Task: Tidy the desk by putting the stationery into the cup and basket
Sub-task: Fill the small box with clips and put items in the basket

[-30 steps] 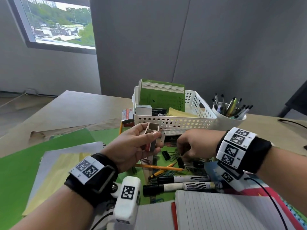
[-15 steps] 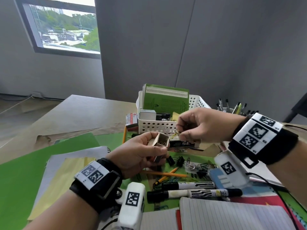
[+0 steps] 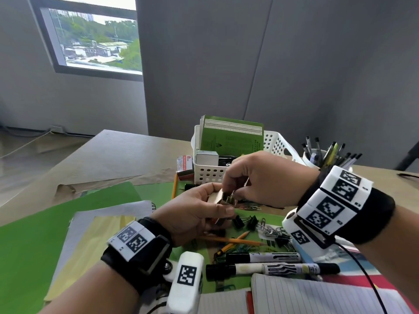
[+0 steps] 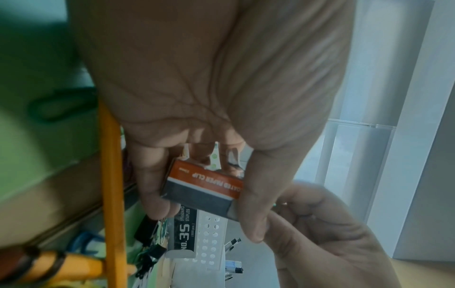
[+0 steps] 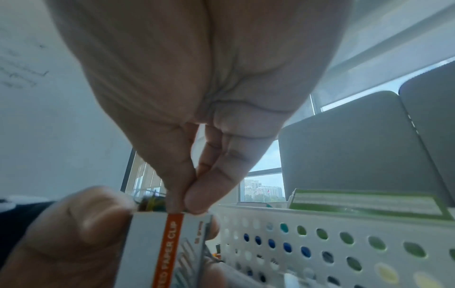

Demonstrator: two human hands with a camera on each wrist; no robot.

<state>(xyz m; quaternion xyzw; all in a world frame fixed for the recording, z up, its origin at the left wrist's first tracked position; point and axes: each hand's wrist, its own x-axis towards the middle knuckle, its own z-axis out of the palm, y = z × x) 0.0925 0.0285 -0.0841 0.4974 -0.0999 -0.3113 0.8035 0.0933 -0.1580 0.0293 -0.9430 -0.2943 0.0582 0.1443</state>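
The left hand (image 3: 195, 214) grips a small orange-and-grey cardboard paper-clip box (image 4: 204, 187) above the surface, while the right hand (image 3: 260, 177) pinches clips at the box's open mouth (the clips themselves barely show). Beyond stands the white perforated plastic basket (image 3: 278, 141), with the white pen cup (image 3: 309, 159) to its right; loose black binder clips (image 3: 251, 222), yellow pencils (image 3: 231, 241) and black-capped markers (image 3: 272, 262) lie near.

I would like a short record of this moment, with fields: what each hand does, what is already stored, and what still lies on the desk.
left hand: holds the open paper clip box
right hand: fingertips pinched at the box opening; what they pinch is hidden
basket: green book, small white box
cup: pens
desk: two markers, pencils, binder clips, loose paper clips
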